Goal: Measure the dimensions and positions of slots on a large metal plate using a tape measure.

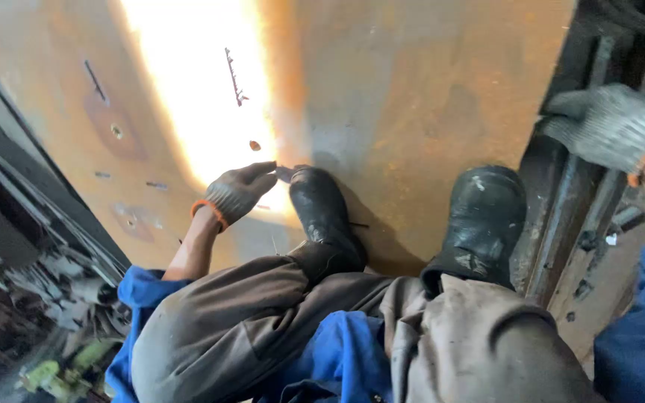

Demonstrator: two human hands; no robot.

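I'm looking down at a rusty steel plate (412, 89) filling the floor; a hard glare (195, 97) is burning across it at eleven o'clock. Dark metal rails (576, 216) are running at three o'clock, scrap clutter (54, 291) lying at eight.
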